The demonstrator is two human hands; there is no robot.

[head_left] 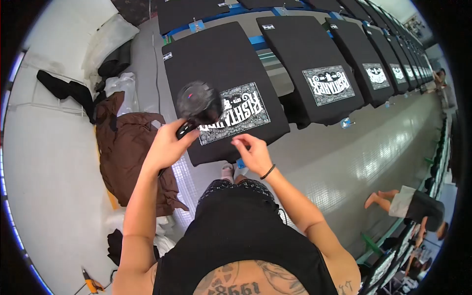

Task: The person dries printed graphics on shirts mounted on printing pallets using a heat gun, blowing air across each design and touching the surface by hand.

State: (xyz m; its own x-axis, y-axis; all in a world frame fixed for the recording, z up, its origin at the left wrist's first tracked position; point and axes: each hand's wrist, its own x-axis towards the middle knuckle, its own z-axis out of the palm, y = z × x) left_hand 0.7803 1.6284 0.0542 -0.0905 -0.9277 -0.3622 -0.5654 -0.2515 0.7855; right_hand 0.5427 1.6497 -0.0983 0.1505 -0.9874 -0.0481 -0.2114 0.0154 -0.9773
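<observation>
My left hand (169, 146) is closed around the handle of a dark heat gun or dryer (200, 103), whose round body hangs over the black shirt panel (211, 59) in front of me. It hides part of the white print (242, 113) on that panel. My right hand (252, 151) is raised near the print's lower edge, its thumb and fingertips pressed together; whatever they hold, if anything, is too small to make out. A black band circles my right wrist.
More black printed panels (312, 64) run in a row to the right. A brown garment (132, 152) and plastic bags (110, 44) lie at the left. An orange-handled tool (90, 281) is at the lower left. Another person (418, 206) is at the right.
</observation>
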